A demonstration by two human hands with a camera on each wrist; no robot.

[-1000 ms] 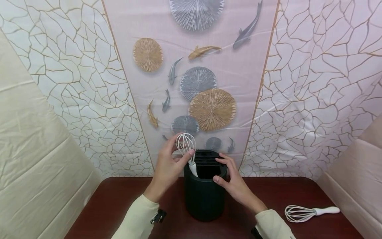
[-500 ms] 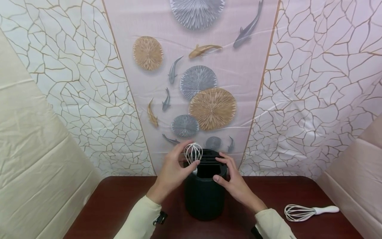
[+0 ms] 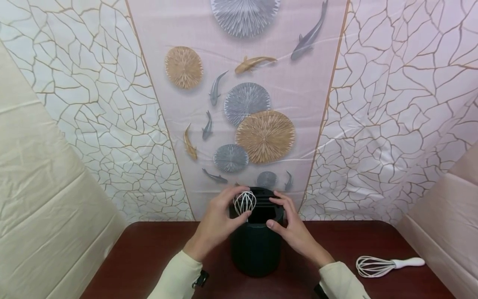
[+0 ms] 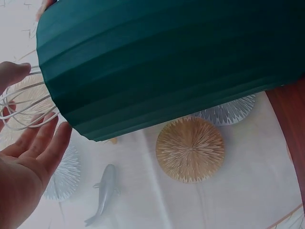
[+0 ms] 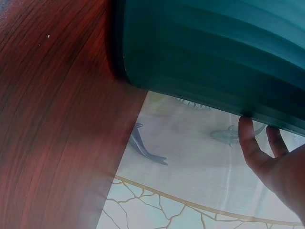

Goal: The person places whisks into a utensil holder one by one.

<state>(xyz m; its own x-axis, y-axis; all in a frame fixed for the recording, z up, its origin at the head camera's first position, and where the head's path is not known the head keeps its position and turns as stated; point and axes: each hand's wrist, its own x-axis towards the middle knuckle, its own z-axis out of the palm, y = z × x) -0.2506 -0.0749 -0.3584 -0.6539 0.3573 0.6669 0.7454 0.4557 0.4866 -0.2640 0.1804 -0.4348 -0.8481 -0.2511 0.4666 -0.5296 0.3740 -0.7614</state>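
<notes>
A dark green utensil holder (image 3: 255, 251) with ribbed sides stands upright on the table, its top split into black-edged compartments. At its left rim, my left hand (image 3: 214, 222) holds a white whisk (image 3: 244, 201) by its wire head between thumb and fingers. The whisk points head up, and its handle is hidden inside the holder. In the left wrist view, the wire loops (image 4: 28, 107) stick out past the holder's rim. My right hand (image 3: 296, 230) grips the holder's right side, thumb at the front rim and fingers farther back. The right wrist view has its fingertips (image 5: 246, 126) against the ribbed wall.
Another white whisk (image 3: 390, 265) lies on the right of the dark red table (image 3: 157, 253), its handle pointing right. A patterned cloth backdrop (image 3: 269, 137) hangs directly behind the table. Beige padded panels (image 3: 48, 199) flank both sides.
My left hand has moved down and slightly right with the whisk, which has sunk deeper into the holder and turned more upright. The right hand and the other whisk stay put.
</notes>
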